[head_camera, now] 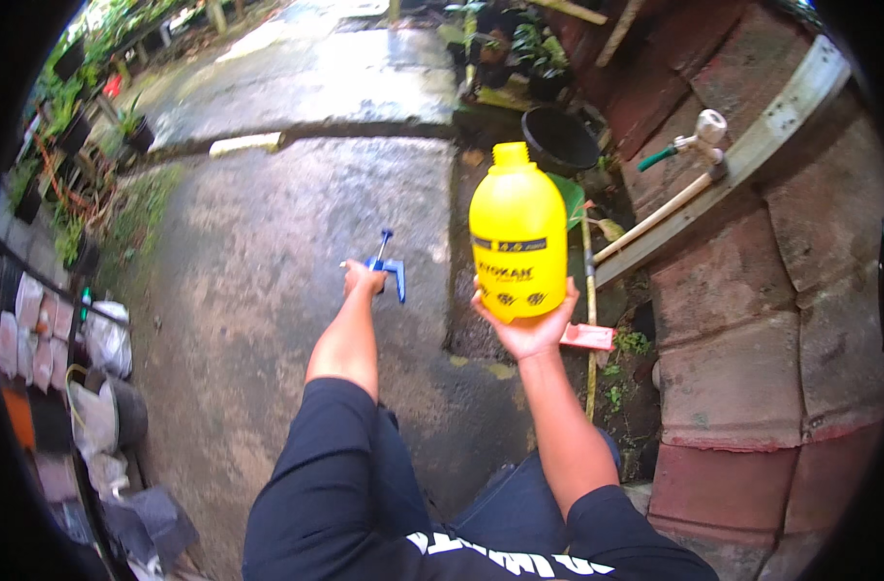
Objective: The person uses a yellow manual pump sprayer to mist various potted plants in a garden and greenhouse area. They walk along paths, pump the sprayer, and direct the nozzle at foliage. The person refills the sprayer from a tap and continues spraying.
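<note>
My left hand (362,280) is closed around a blue pump sprayer head (396,274), out over the concrete. The head's plunger rod points away from me. My right hand (530,335) supports a yellow plastic Kyokan sprayer bottle (519,218) from below, fingers curled around its base. The bottle stands upright in the hand, and its threaded neck (511,154) is uncapped. Bottle and sprayer head are apart, one on each side of me. Whether the bottle holds any liquid cannot be seen.
Concrete paving (268,290) lies before me. To the right are a black basin (560,138), a tap with a green handle (660,158), a pink plastic piece (589,336) and red-brown roof tiles (732,363). A grey bucket (128,412) and potted plants (138,129) line the left.
</note>
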Demonstrator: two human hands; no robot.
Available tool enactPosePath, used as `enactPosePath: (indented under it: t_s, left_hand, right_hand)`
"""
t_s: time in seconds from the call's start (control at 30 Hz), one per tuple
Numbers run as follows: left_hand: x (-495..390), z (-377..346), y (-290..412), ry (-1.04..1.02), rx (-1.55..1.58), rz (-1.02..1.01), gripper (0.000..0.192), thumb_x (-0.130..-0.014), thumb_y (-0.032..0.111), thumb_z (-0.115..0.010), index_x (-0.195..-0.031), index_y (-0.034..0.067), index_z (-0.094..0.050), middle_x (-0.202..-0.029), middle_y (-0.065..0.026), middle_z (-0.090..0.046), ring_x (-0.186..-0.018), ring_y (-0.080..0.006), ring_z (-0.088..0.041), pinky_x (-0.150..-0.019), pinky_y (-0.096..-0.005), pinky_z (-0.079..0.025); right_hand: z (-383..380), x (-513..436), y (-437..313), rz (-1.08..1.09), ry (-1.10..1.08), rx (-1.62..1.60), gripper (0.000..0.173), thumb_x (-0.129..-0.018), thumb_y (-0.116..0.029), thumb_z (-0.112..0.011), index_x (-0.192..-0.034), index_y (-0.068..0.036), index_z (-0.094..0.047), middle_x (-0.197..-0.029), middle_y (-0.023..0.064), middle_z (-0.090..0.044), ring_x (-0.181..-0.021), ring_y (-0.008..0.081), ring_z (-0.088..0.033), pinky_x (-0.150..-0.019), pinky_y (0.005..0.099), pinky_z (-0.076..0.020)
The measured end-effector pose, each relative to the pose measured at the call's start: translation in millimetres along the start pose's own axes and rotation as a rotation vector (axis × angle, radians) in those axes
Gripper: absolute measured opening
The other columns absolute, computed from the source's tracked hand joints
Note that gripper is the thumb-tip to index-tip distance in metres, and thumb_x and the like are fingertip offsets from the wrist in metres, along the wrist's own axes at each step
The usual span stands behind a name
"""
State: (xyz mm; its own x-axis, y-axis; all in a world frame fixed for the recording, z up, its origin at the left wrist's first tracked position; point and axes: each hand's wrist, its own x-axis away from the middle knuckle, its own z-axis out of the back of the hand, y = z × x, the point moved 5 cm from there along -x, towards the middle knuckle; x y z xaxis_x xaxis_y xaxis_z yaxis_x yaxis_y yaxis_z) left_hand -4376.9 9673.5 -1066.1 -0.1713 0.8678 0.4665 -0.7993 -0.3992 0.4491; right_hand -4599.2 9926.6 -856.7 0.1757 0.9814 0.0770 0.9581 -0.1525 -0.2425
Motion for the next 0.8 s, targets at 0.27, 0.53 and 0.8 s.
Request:
enactPosePath:
  t_s: [0.27,0.53,0.8]
  left_hand:
    - [143,110,230,0.144,0.593,-0.939,0.029,-0.089,0.012,-0.073,-0.113,0.001,-0.061,-0.115,-0.0169,-0.071,-0.113,-0.0309,-0.07,-0.096,-0.0417,-0.053]
    - [401,141,430,-0.168,0.423,-1.615,0.034,-0.098,0.011,-0.063,-0.13,0.003,-0.057,-0.128,-0.0133,-0.066,-0.118,-0.0237,-0.067,-0.1,-0.0372,-0.051]
    - [460,105,537,-0.062,0.009,-1.8,0.047,-0.104,0.016,-0.055,-0.151,0.015,-0.05,-0.14,-0.0178,-0.06,-0.131,-0.0345,-0.057,-0.112,-0.0427,-0.043]
  right_hand:
    - [14,-24,-7,0.105,-0.119,-0.375,0.099,-0.072,-0.063,-0.073,-0.149,-0.007,-0.044,-0.14,0.025,-0.048,-0.126,0.046,-0.048,-0.104,0.0582,-0.0469]
    - [49,-31,-72,0.162,-0.183,-0.386,0.088,-0.081,-0.068,-0.06,-0.146,-0.011,-0.051,-0.141,0.0219,-0.051,-0.124,0.0442,-0.051,-0.1,0.0556,-0.0486]
    - [64,-31,-119,0.108,-0.207,-0.435,0.083,-0.081,-0.068,-0.059,-0.143,-0.013,-0.056,-0.14,0.018,-0.055,-0.121,0.0437,-0.054,-0.096,0.0545,-0.0492]
